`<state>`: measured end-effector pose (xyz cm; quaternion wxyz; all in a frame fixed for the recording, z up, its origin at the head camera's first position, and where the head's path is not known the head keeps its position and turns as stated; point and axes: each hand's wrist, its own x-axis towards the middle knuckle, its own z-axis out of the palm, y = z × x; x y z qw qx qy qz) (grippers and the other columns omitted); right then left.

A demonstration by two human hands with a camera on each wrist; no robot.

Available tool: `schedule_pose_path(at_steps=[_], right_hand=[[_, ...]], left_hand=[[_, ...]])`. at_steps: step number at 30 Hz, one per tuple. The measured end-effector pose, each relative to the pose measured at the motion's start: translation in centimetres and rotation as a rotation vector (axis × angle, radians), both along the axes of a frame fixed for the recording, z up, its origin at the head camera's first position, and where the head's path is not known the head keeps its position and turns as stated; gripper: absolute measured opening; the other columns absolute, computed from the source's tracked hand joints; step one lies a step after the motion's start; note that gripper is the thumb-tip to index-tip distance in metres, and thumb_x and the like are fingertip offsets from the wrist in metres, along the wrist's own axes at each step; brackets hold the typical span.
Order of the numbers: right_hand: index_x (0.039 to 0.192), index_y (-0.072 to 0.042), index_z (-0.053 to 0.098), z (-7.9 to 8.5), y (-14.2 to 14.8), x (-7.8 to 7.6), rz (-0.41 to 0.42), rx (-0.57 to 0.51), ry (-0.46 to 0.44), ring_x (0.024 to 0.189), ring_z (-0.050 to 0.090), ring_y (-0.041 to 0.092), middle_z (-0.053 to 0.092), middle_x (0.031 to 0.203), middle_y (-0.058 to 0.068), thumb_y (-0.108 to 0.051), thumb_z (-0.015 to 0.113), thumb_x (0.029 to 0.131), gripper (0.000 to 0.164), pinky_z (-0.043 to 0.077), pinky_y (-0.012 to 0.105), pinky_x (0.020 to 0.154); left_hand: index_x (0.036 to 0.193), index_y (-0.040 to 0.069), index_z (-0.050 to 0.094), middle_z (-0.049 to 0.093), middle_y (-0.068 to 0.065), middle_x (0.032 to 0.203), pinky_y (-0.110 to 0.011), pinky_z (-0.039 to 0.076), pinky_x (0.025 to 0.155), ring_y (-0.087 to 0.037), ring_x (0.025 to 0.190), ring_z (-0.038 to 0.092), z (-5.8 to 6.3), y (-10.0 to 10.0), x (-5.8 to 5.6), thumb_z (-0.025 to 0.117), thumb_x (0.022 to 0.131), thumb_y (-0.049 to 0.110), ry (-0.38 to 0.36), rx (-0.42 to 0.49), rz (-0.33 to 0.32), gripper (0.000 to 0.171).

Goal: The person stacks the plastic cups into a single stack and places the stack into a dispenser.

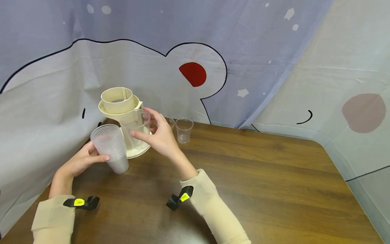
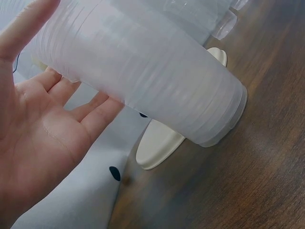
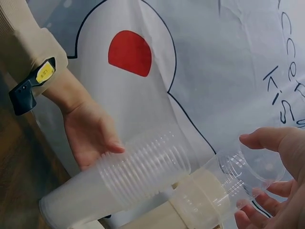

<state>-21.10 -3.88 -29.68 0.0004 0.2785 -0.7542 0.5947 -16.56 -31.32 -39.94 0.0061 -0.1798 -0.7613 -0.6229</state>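
My left hand (image 1: 78, 161) grips a tall stack of clear plastic cups (image 1: 110, 149), thumb on the near side and fingers behind. The stack leans, its rims up and to the left, its base close to the tabletop. In the left wrist view the nested cups (image 2: 157, 71) lie across the open palm side. My right hand (image 1: 163, 138) holds a single clear plastic cup (image 1: 137, 128) between thumb and fingers, in front of a cream plastic stand (image 1: 117, 107). This stand has a ring-shaped top and a round base; the cups partly cover it.
Two more clear cups stand behind my right hand, the nearer one (image 1: 183, 130) upright by the back edge of the wooden table (image 1: 259, 176). A printed cloth (image 1: 146, 78) hangs close behind and along the left side.
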Motion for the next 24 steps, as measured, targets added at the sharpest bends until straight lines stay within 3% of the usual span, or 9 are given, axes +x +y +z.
schedule_pose_path(at_steps=[5,9,17,24], right_hand=[[0.141,-0.016,0.045,0.5,-0.3,0.0,0.004,0.011,0.014,0.099,0.058,0.016,0.054,0.128,0.007,-0.021,0.078,0.077,0.072,0.051,0.029,0.085],[0.141,-0.016,0.044,0.9,-0.7,0.2,0.015,-0.020,0.011,0.096,0.057,0.011,0.054,0.127,0.008,-0.020,0.078,0.077,0.073,0.052,0.031,0.086],[0.137,-0.013,0.040,1.3,-1.4,0.4,0.035,-0.167,0.024,0.116,0.054,0.020,0.053,0.131,0.015,-0.011,0.077,0.077,0.071,0.047,0.019,0.089],[0.136,-0.013,0.041,1.6,-1.9,0.5,0.027,-0.200,0.050,0.116,0.053,0.015,0.055,0.130,0.010,-0.012,0.078,0.076,0.070,0.046,0.019,0.090]], left_hand=[[0.134,0.026,0.039,0.053,0.018,0.125,-0.010,0.044,0.086,0.007,0.111,0.052,0.0,0.0,-0.1,0.058,0.083,-0.013,-0.002,0.001,0.002,0.067],[0.134,0.026,0.040,0.054,0.018,0.123,-0.010,0.044,0.086,0.007,0.110,0.053,0.0,0.0,0.0,0.059,0.083,-0.013,0.000,0.001,0.002,0.067],[0.135,0.023,0.039,0.055,0.016,0.123,-0.011,0.045,0.086,0.006,0.110,0.054,0.0,-0.1,-0.1,0.058,0.083,-0.013,0.002,0.027,-0.018,0.067],[0.136,0.023,0.038,0.053,0.016,0.125,-0.011,0.044,0.086,0.006,0.111,0.053,0.1,-0.1,-0.1,0.058,0.083,-0.013,0.002,0.013,-0.014,0.067]])
